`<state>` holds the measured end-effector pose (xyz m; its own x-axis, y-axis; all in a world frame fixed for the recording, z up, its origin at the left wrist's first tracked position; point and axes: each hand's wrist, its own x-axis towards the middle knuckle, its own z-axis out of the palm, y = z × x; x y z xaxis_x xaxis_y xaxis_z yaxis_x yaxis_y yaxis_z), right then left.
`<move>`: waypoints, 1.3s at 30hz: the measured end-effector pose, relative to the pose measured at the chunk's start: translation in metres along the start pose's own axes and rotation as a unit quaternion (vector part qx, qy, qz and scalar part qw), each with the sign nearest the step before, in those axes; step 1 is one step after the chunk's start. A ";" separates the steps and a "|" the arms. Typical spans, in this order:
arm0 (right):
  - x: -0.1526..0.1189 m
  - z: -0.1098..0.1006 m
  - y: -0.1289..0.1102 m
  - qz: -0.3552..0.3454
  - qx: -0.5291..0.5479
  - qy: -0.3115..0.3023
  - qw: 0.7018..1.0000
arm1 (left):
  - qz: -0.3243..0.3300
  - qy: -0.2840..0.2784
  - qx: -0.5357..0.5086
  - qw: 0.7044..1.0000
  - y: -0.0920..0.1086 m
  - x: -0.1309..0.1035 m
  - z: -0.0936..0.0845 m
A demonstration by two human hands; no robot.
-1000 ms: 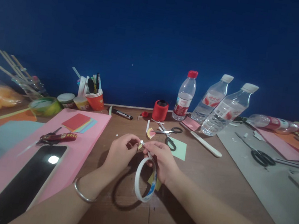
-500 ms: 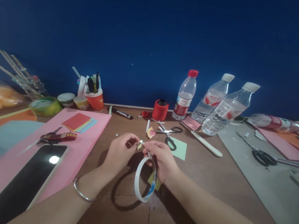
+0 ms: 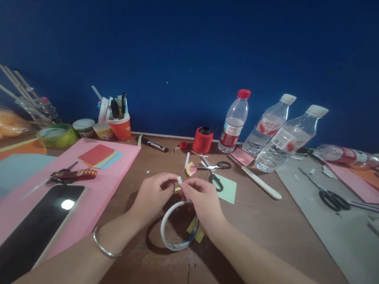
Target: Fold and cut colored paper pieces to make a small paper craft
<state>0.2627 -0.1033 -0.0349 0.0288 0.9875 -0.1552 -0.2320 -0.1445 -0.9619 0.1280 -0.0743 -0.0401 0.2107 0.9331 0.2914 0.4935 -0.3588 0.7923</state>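
A white tape roll [image 3: 163, 226] with blue on its inner side hangs below my right hand [image 3: 203, 202], whose fingers are pinched on the tape near its end. My left hand [image 3: 153, 194], with a silver bangle at the wrist, faces it with fingers closed. Between the fingertips a small white strip [image 3: 179, 180] sticks up. Something small and yellowish shows just under it. What the left fingertips grip is too small to make out. A yellow paper piece [image 3: 199, 235] lies on the table behind the roll.
Black-handled scissors [image 3: 216, 182] lie open on green paper [image 3: 228, 189]. Red thread [image 3: 203, 140] and upright bottles [image 3: 233, 129] stand at the back. A white-handled tool [image 3: 262, 182] lies right. A phone [image 3: 31, 232] rests on pink paper [image 3: 112, 182] at left.
The tape roll has swung left and turned, now showing a wider ring. The white strip between the fingertips stands up more. Both hands have stayed nearly in place.
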 end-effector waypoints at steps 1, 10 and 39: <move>0.000 0.000 0.000 -0.004 -0.008 0.002 1.000 | -0.005 0.006 -0.027 1.000 -0.001 0.001 0.000; 0.003 -0.002 0.005 -0.010 -0.036 0.010 0.999 | -0.171 -0.044 -0.408 0.896 0.001 0.001 0.004; 0.004 -0.005 0.004 -0.013 -0.096 0.013 0.995 | -0.175 -0.003 -0.366 0.914 0.004 -0.001 0.007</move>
<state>0.2670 -0.1004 -0.0407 0.0585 0.9894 -0.1326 -0.0402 -0.1304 -0.9906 0.1356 -0.0767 -0.0414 0.1535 0.9869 -0.0490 -0.1659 0.0746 0.9833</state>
